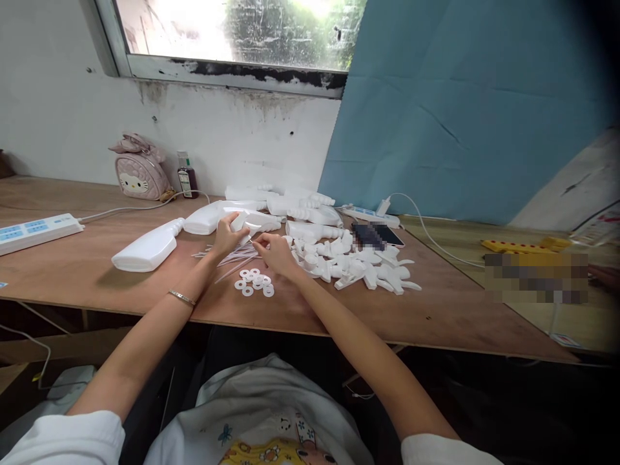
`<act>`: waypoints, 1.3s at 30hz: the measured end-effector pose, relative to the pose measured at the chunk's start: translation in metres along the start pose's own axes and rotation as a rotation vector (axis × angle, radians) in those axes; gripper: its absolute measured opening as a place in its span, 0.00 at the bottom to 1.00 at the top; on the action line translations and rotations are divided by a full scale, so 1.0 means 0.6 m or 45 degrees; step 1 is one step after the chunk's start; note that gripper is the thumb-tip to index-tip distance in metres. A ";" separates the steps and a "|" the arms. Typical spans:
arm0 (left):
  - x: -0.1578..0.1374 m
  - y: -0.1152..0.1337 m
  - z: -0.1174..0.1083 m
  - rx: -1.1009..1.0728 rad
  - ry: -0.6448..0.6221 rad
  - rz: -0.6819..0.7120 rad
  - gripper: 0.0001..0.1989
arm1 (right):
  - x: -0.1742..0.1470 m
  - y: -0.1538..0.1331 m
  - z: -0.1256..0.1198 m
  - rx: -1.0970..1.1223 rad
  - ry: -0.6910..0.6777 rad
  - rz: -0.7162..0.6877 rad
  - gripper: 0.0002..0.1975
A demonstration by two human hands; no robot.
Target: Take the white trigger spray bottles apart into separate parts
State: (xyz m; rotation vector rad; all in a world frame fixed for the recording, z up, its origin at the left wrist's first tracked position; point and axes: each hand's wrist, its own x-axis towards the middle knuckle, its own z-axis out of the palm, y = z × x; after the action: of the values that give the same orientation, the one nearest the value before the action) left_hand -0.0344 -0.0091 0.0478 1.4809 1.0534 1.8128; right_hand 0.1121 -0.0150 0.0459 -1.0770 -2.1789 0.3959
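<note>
My left hand (pixel 227 236) is closed around a white trigger spray head (pixel 241 222), held above the middle of the table. Close beside it, my right hand (pixel 277 252) pinches with thumb and fingertips at the underside of the spray head; what sits between the fingertips is too small to make out. Thin white tubes (pixel 237 263) lie loose beneath both hands. Several flat white ring washers (pixel 254 278) are scattered nearer the table's front edge. Right of my right hand spreads a heap of white trigger spray heads (pixel 361 266).
White bottles (pixel 148 248) lie on their sides at left and in a pile behind my hands. Power strips (pixel 41 231), a pink bag (pixel 140 171), a small dark bottle (pixel 186 177) and a phone (pixel 387 235) rest on the table. Part of another person's hand (pixel 605 276) shows at far right.
</note>
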 end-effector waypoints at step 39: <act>0.021 -0.031 -0.011 -0.442 -0.272 -0.683 0.12 | -0.001 0.003 0.030 0.416 0.193 0.070 0.09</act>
State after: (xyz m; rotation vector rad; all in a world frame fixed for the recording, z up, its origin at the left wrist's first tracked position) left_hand -0.0446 0.0098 0.0383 1.0313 0.8689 1.3401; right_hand 0.1011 -0.0137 0.0314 -0.9524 -1.8757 0.6483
